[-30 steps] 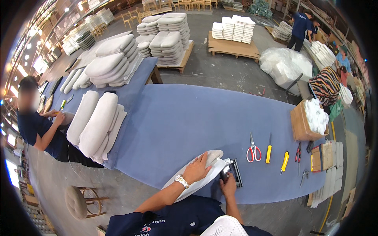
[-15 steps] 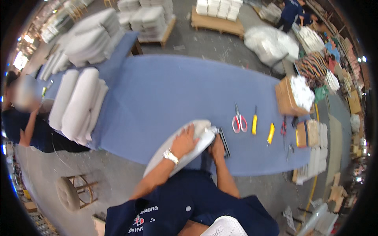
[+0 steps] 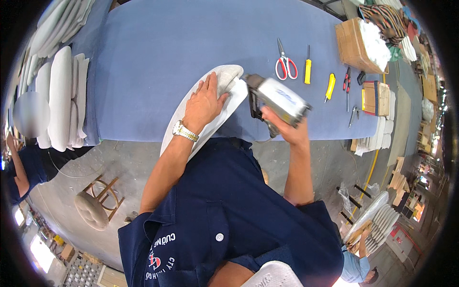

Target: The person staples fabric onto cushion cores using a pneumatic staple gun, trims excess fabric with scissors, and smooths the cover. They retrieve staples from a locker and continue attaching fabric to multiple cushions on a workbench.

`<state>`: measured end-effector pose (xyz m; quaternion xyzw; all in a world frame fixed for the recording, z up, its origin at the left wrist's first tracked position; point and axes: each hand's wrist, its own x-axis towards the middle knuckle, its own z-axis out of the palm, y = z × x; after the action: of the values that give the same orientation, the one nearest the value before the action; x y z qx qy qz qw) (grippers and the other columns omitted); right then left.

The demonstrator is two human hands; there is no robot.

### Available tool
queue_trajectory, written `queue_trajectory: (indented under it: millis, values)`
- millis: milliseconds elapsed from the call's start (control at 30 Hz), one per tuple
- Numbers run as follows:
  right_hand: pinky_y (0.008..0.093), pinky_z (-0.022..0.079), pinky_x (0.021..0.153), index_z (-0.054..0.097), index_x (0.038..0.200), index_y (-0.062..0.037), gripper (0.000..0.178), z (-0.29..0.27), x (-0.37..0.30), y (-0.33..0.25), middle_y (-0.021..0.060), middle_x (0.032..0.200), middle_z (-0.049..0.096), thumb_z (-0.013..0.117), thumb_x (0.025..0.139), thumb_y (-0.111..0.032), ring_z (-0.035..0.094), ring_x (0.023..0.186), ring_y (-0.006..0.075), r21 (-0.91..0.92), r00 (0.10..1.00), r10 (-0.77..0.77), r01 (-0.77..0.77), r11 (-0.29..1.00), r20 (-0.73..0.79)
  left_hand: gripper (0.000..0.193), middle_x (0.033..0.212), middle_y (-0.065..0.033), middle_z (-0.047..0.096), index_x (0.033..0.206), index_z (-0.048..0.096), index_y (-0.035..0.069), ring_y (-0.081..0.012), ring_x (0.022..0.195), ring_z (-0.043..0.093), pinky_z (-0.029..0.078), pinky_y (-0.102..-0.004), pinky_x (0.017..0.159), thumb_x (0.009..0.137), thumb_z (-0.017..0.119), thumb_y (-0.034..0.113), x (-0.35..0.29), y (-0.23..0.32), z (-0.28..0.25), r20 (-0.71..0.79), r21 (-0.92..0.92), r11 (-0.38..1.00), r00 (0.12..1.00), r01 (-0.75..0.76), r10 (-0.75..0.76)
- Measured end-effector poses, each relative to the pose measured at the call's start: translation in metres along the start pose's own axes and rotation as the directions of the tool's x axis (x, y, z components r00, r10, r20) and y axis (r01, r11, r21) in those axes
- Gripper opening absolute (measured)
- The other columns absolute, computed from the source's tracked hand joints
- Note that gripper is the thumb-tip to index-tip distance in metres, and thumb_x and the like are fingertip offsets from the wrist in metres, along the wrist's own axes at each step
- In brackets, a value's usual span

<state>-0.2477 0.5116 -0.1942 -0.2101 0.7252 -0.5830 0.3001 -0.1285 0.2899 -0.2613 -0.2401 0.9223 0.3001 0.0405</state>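
My left hand (image 3: 203,107) lies with outstretched fingers on a light grey fabric-covered cushion (image 3: 231,72), tilted at the table's near edge. Its pale side faces right. My right hand (image 3: 288,128) is wrapped round the grip of a white and black staple gun (image 3: 281,98). The tool's nose points toward the cushion's upper right end; whether it touches there I cannot tell. Red-handled scissors (image 3: 286,69) and a yellow-handled screwdriver (image 3: 308,71) lie beyond the staple gun, with a yellow utility knife (image 3: 330,87) farther right.
The blue-covered table (image 3: 158,52) carries stacked grey cushions (image 3: 61,98) at left and a cardboard box (image 3: 353,45) of white material at right. Red-handled pliers (image 3: 347,82) lie nearer. A stool (image 3: 92,209) stands on the floor; a co-worker (image 3: 21,177) is at left.
The view has shifted, so the table sits higher in the picture. My right hand has turned the staple gun, bringing its white side into sight. My left hand stays on the cushion.
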Motion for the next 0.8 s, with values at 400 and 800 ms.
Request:
queue_trajectory:
  millis: [400,800]
  values:
    - [0.0352,0.057,0.083,0.068,0.12,-0.0021,0.046,0.03,0.041,0.046,0.0125,0.102,0.076,0.08,0.077,-0.014,0.074,0.093,0.0215,-0.198,0.995,-0.056,0.073,0.977,0.087,0.076,0.151,-0.0226,0.049,0.152,0.034,-0.003,-0.0473,0.134,0.053,0.054,-0.0554,0.099,0.096,0.068,0.035,0.003,-0.003,-0.003,-0.01,0.009,1.0,1.0,-0.014,0.014]
    - [0.0317,0.054,0.087,0.064,0.126,0.0005,0.047,0.036,0.038,0.034,0.0125,0.105,0.075,0.077,0.082,-0.011,0.071,0.097,0.0177,-0.197,0.975,0.195,-0.173,0.965,0.102,0.08,0.156,-0.0222,0.044,0.156,0.031,0.001,-0.047,0.138,0.049,0.05,-0.0635,0.101,0.094,0.071,0.03,0.005,0.014,-0.004,0.029,0.107,0.992,0.997,0.071,-0.074]
